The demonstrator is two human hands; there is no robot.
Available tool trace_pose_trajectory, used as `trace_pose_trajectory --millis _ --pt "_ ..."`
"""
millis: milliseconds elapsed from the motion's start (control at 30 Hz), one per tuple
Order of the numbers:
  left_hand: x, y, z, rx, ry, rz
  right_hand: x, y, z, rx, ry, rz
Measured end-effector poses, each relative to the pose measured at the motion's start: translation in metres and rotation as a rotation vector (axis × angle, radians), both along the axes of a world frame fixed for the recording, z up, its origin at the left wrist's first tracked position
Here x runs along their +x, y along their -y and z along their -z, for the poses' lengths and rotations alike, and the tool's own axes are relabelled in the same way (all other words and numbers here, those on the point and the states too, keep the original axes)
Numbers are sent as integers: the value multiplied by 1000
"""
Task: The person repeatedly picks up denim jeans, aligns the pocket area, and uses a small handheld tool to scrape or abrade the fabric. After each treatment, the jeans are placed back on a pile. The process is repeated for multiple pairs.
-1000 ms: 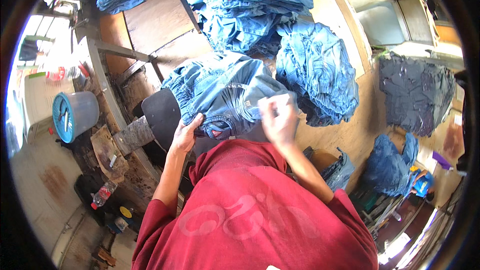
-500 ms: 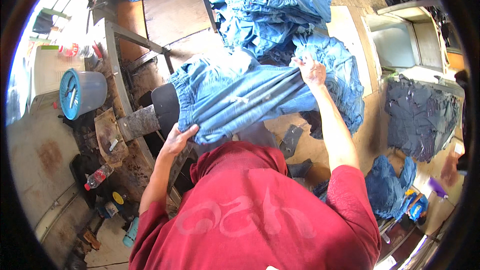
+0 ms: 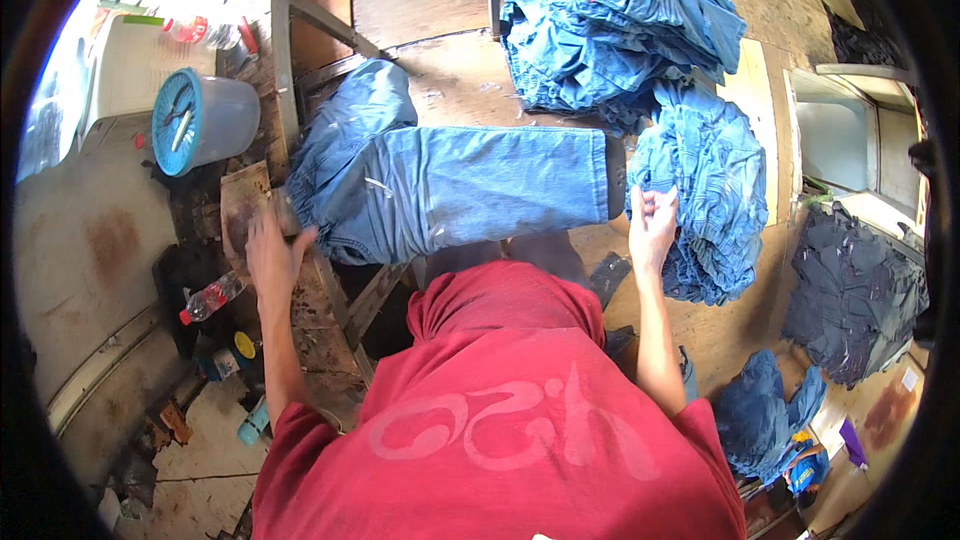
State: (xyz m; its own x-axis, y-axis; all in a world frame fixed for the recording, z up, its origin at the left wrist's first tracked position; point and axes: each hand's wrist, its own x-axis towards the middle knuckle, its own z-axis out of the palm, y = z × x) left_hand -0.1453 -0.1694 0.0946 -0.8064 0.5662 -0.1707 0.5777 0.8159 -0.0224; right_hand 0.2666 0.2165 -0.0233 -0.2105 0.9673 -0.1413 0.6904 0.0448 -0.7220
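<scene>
At the centre of the frame, denim garment [image 3: 500, 180]: one leg flat toward the right, the rest bunched at left; I judge the step in hand as laying it straight.
Denim stack [image 3: 610, 30]: upper right of centre.
Crumpled denim bundle [image 3: 715, 190]: right of centre, below the stack.
Left hand [image 3: 272, 255]: left of centre, fingers parted, apparently holding nothing; contact unclear to me.
Right hand [image 3: 652, 225]: just beside the leg's end, fingers loosely curled, gripping no visible cloth; next, I judge, a fresh edge grip is needed.
</scene>
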Motion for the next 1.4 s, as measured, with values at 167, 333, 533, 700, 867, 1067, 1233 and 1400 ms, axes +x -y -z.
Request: trace_pose_trajectory --millis 167,333,533,700,867,1067,1233,1400 --pt "-7 -197 46 483 748 354 -24 48 3 287 40 -191" --pt "7 -307 138 -154 1274 471 -36 59 7 273 59 -188" --pt "-3 -345 156 -156 1124 407 -42 38 19 230 49 -55" --pt "34 -345 157 -47 893 416 -67 32 -9 514 262 -94" --pt "46 -346 175 109 749 504 -122 79 -36 65 89 -95" --pt "40 -359 198 238 708 640 -174 100 -20 269 64 -315" --pt "43 -354 209 236 686 598 -184 101 -15 365 152 -356" --pt "42 -356 210 225 706 580 -196 95 -14 385 221 -388"
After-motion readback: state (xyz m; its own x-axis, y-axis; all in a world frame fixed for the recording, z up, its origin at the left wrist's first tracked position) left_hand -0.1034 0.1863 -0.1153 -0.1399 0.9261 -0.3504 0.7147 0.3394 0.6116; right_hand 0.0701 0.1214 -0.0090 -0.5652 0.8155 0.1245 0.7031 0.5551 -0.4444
